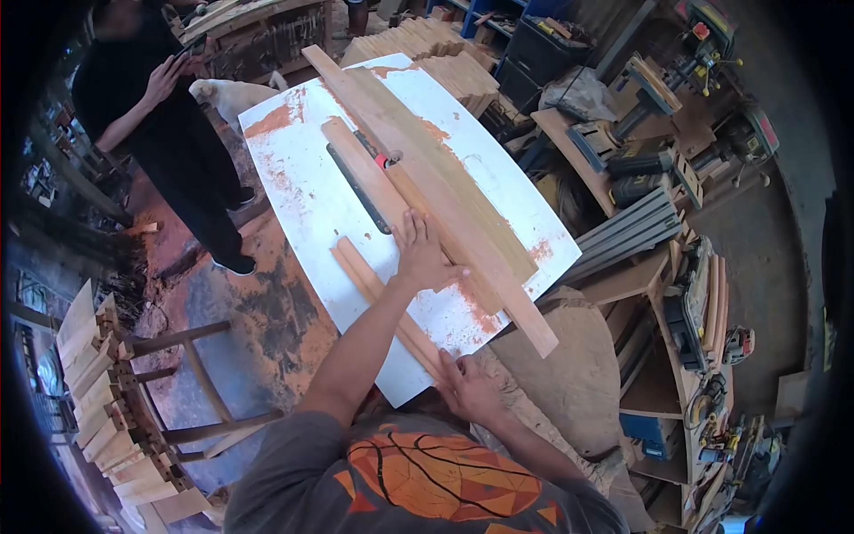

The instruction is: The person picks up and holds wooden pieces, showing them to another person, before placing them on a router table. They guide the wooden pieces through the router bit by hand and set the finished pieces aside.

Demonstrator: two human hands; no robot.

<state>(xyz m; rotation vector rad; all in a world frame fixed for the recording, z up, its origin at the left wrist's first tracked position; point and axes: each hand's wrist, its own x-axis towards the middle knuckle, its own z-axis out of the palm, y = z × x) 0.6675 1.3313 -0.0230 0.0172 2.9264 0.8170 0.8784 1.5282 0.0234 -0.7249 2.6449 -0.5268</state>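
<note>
My left hand (425, 255) lies open, fingers spread, on a flat wooden strip (365, 169). Its thumb reaches the edge of a narrow board (436, 218) alongside. My right hand (471, 389) is closed on the near end of another wooden strip (356, 267), which runs diagonally under my left forearm. All these pieces rest on a white tabletop (289, 191) dusted with reddish sawdust. A small red part (382, 161) shows in a gap between the boards. Beyond it, a long wooden board (427, 178) overhangs the near right edge.
Left of the table stands a person in dark clothes (133, 98), beside a pale dog (227, 96). Stacked wood pieces (436, 58) are behind the table. On the right are a tree-stump slab (569, 374), shelves (658, 383) and power tools (640, 173). Wooden pieces (111, 418) stand at left.
</note>
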